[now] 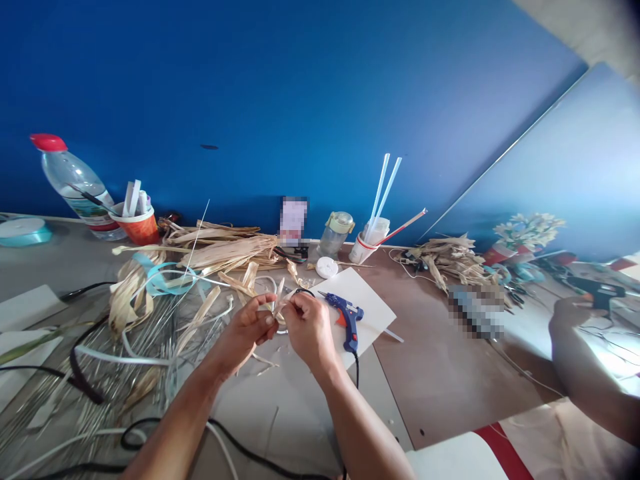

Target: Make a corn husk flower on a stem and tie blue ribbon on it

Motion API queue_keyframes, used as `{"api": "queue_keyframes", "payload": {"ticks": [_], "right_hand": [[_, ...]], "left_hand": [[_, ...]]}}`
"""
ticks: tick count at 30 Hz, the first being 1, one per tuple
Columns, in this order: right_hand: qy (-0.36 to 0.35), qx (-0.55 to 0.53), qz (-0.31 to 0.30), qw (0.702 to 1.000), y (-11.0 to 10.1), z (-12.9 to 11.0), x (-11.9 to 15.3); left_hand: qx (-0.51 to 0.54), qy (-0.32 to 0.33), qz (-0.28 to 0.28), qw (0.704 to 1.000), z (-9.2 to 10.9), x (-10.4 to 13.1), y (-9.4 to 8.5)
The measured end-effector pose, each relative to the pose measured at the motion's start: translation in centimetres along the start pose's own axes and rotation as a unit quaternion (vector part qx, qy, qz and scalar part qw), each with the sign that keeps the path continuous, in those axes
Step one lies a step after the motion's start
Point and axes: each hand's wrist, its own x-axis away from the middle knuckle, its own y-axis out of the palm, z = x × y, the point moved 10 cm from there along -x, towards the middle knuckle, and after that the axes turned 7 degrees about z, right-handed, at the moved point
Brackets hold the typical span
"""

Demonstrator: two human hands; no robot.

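My left hand (247,331) and my right hand (309,330) meet over the table, fingertips nearly touching. Between them a small pale piece of dried corn husk (281,299) sticks upward, pinched by the fingers of both hands; its lower part is hidden. A blue hot glue gun (353,328) lies just right of my right hand, on a white sheet (375,303). To the left of my left hand are loose husk strips (200,312) and many thin metal wires (150,353). A long bundle of dried husks (230,253) rests behind my hands.
Along the blue wall stand a red-capped bottle (75,180), an orange cup (137,223), a phone (293,220), a glass jar (336,233) and a cup with glue sticks (367,247). Black cables (250,453) cross the front. A co-worker's hand (570,317) holds a dark glue gun at right.
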Motion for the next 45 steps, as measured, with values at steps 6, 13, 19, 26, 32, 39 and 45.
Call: {"api": "queue_keyframes", "payload": {"ticks": [6,13,19,26,32,39,45], "right_hand": [[0.027,-0.017,-0.018,0.999,0.1,0.2,-0.1],[0.019,0.001,0.016,1.000,-0.6,0.3,-0.4],[-0.007,0.019,0.029,0.999,-0.9,-0.3,-0.4],[-0.007,0.026,0.039,0.999,-0.5,-0.5,-0.2],[0.028,-0.006,0.028,0.999,0.1,-0.3,0.0],[-0.011,-0.021,-0.002,1.000,0.1,-0.8,0.0],[0.069,-0.082,-0.061,0.992,0.4,0.6,-0.2]], "left_hand": [[0.003,0.006,0.003,1.000,0.0,-0.2,-0.3],[0.013,0.007,-0.017,1.000,0.6,0.2,0.4],[0.031,-0.004,-0.023,0.999,0.9,0.4,0.6],[0.037,-0.010,0.004,0.999,0.4,0.4,0.3],[0.047,-0.020,0.016,0.999,0.3,0.3,0.3],[0.059,-0.024,0.026,0.998,0.1,0.1,-0.2],[0.048,-0.022,-0.001,0.999,0.3,0.1,0.2]]}}
